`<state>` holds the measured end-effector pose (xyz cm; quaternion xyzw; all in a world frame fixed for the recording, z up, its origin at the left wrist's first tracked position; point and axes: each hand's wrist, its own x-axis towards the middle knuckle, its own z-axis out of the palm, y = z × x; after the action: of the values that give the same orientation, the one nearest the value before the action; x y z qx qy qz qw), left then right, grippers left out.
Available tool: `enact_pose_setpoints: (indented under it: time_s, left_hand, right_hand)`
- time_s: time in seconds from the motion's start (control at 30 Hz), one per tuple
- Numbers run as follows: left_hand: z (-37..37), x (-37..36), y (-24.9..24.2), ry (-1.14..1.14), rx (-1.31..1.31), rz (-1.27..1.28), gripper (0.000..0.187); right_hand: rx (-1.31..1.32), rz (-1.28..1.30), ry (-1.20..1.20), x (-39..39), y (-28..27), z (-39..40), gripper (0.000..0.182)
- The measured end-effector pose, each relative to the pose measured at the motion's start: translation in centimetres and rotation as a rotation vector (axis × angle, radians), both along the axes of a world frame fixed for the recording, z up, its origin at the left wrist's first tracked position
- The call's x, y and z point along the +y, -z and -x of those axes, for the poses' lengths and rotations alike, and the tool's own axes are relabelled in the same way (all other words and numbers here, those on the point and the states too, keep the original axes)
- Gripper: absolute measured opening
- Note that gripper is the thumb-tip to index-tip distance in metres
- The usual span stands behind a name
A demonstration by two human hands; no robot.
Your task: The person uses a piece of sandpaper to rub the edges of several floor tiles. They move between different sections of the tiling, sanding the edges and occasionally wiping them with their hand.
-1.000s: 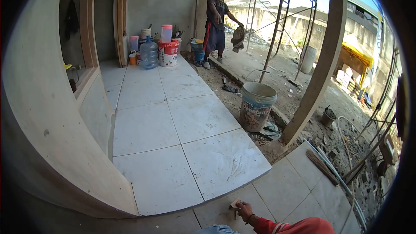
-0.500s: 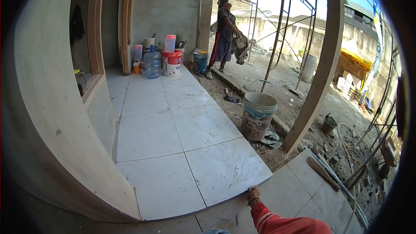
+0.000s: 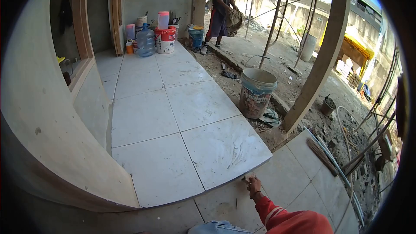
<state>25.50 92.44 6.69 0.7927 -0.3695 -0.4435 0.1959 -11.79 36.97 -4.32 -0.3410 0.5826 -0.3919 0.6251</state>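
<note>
My right hand (image 3: 254,186), in a red sleeve with a pale stripe, is closed around a small flat piece (image 3: 248,177). That piece has a pale face and a dark edge and looks like a scraper, but its kind is not clear. It is at the front edge of a raised white tiled floor (image 3: 216,156), close to the edge's right end. Thin dark joint lines run between the large tiles, and whitish smears mark the nearest one. Below the edge lies the lower tiled floor (image 3: 281,182). My left hand is out of view.
A large paint bucket (image 3: 258,93) stands right of the raised floor. A water jug (image 3: 145,43) and red-white bucket (image 3: 166,39) sit at its far end. A post (image 3: 318,65), broom bristles (image 3: 322,157) and pipes are rightward. A person (image 3: 221,8) holds a sack outside.
My right hand has drawn slightly back from the edge, and the flat piece shows more. My view has tipped downward; jeans now show below. The person outside has shifted the sack.
</note>
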Motion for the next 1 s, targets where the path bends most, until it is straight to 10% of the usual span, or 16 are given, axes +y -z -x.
enact_pose_setpoints:
  time_s: [0.2,0.37,0.7,0.83,1.0]
  left_hand:
    - [1.4,-1.1,-2.9,-0.014,0.049,-0.127,0.051]
    - [1.8,-1.0,-2.9,-0.02,0.069,-0.105,0.048]
    - [1.3,0.8,-3.8,-0.147,-0.006,-0.169,0.045]
    - [2.5,-1.0,-3.6,-0.094,0.064,-0.172,0.044]
    - [1.8,-1.6,-4.0,-0.015,0.024,-0.178,0.043]
  right_hand:
    - [0.029,-0.042,0.119,-3.7,0.6,-3.9,0.01]
    - [0.044,-0.14,-0.539,9.9,0.8,-7.9,0.013]
    - [0.017,-0.059,0.2,-11.8,1.4,6.0,0.014]
    - [0.034,-0.08,0.101,-4.1,1.5,-3.4,0.016]
    - [-0.011,-0.085,-0.603,10.5,-0.7,-7.7,0.016]
